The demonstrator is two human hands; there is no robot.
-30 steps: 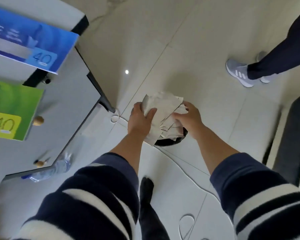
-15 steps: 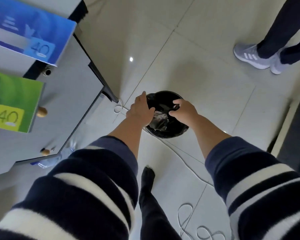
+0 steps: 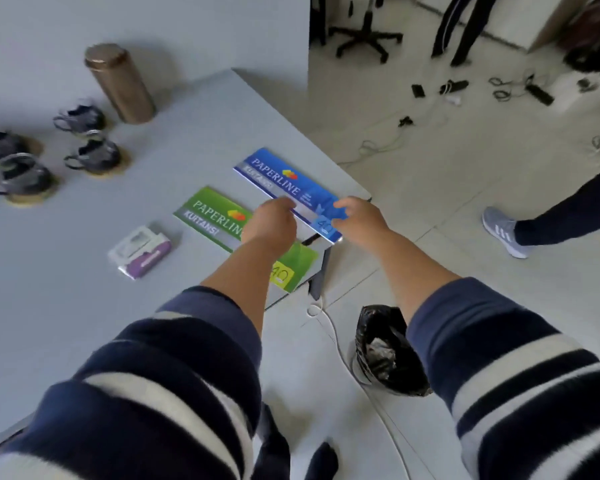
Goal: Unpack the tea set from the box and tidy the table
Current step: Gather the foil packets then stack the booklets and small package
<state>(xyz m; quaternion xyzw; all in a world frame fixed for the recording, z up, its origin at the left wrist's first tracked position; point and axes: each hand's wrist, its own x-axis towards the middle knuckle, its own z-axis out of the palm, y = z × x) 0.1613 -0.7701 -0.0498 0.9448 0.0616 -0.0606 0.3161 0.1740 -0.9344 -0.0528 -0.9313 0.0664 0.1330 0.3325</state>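
Several dark glass tea cups on round saucers [image 3: 96, 156] stand at the table's far left, beside a tall bronze canister [image 3: 120, 83]. A blue Paperline booklet [image 3: 284, 183] lies at the table's right corner, its near end over the edge. My right hand [image 3: 359, 221] pinches that near end. My left hand [image 3: 271, 221] is curled at the booklet's near left edge and covers part of a green Paperline booklet [image 3: 208, 211]; its grip is hidden.
A purple and white packet [image 3: 140, 251] lies on the grey table [image 3: 66, 306]. On the floor stand a bin with a black bag [image 3: 390, 356] holding crumpled paper, and cables [image 3: 329, 327]. Another person's shoe [image 3: 503, 232] is at the right, an office chair [image 3: 364, 32] beyond.
The wad of paper left my hands and dropped into the bin. My view swung up from the floor to the table, and both hands moved from the bin to the blue booklet.
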